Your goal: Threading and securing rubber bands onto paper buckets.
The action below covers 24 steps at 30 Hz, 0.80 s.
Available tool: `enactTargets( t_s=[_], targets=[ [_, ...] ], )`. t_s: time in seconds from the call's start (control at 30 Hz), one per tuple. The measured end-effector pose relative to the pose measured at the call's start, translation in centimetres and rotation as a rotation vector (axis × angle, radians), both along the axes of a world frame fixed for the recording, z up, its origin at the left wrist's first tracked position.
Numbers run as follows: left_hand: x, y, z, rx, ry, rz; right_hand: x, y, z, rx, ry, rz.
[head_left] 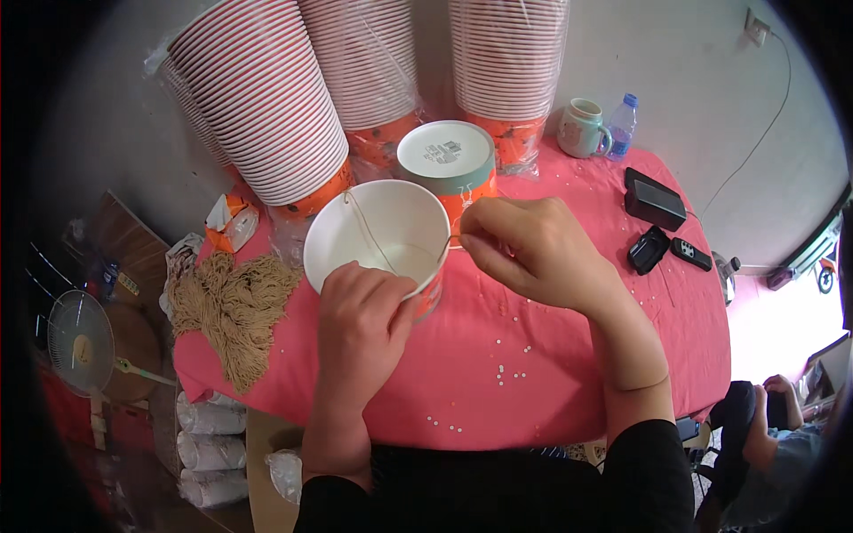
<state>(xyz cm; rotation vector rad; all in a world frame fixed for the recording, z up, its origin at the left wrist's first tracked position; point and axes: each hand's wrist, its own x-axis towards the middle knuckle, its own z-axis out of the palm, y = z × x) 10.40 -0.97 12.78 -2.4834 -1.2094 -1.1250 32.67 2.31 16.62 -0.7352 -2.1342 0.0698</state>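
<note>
A white-lined paper bucket (338, 233) with an orange printed outside is tilted open toward me at the table's middle. My left hand (360, 320) grips its near rim, fingers over the edge. A thin tan cord (366, 229) hangs from the bucket's far rim down across the inside. At the right rim, my right hand (538, 253) pinches a short bit of cord that shows beside the bucket wall. Its fingertips are close together and partly hide the cord. Left of the bucket lies a heap of tan cords (233, 311).
Tall bucket stacks (258, 98) in clear plastic line the back. An upside-down bucket (444, 153) stands behind mine. At right are a mug (582, 131), a bottle (624, 124) and black devices (656, 200). Small white dots (502, 373) lie on the pink cloth. Another person (773, 462) sits lower right.
</note>
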Motion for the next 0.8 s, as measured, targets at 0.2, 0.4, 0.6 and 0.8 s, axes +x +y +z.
enactTargets(
  t_s=[0.2,0.4,0.6,0.8],
  targets=[
    [-0.3,-0.9,0.6,-0.136,-0.045,-0.168,0.1,-0.2,0.0,-0.033,-0.001,0.010],
    [-0.6,-0.8,0.7,-0.304,-0.080,-0.356,-0.9,-1.2,0.5,-0.024,-0.042,0.087],
    [-0.3,0.0,0.6,-0.222,-0.306,-0.258,-1.0,-1.0,0.0,-0.046,-0.102,0.088],
    [0.4,0.0,0.1,-0.136,-0.485,-0.306,-1.8,-2.0,-0.3,-0.011,-0.161,0.149]
  ],
)
